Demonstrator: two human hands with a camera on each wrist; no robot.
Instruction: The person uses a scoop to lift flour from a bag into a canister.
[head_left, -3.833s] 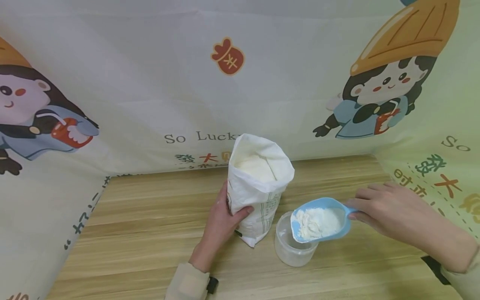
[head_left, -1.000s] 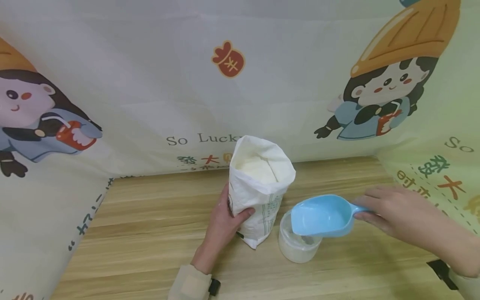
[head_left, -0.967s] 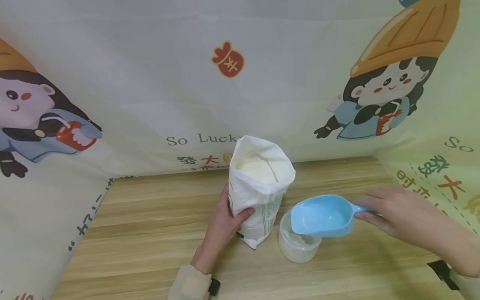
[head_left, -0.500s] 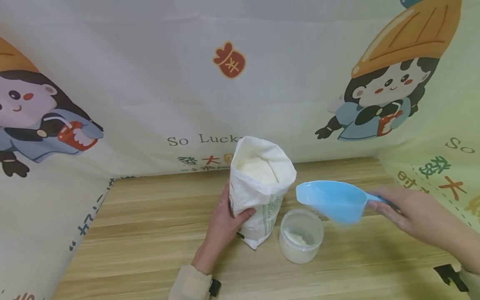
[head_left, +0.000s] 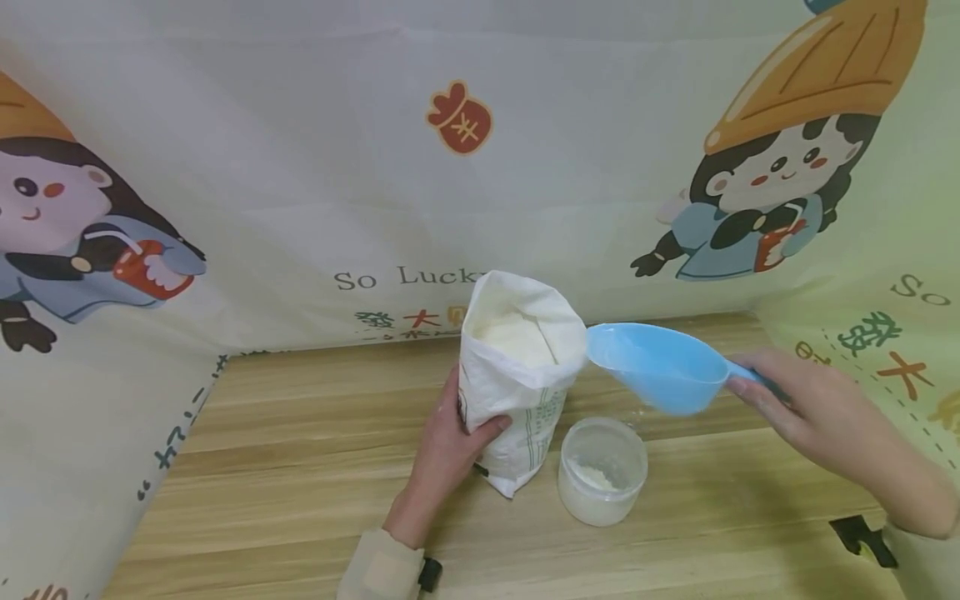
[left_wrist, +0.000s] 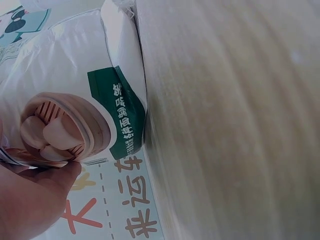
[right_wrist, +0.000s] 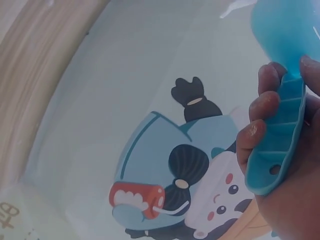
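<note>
My left hand (head_left: 446,433) grips the lower side of a white flour bag (head_left: 517,408), thumb across its front. The bag stands upright with its top open, and white flour (head_left: 517,337) shows inside. A picture of a bamboo steamer with buns is printed on the bag (left_wrist: 55,60) in the left wrist view. My right hand (head_left: 810,408) holds a blue scoop (head_left: 667,371) by its handle, fingers curled round it in the right wrist view. The scoop's tip is at the bag's right rim. Below it stands a clear round tub (head_left: 602,492) with some flour at the bottom.
The wooden tabletop (head_left: 300,467) runs under everything. A printed cloth (head_left: 337,167) hangs behind the table and along both sides, close behind the bag.
White powder left the scoop and now lies in the tub. The scoop then rose from over the tub, moving up and left to the bag's rim. The left hand stays put.
</note>
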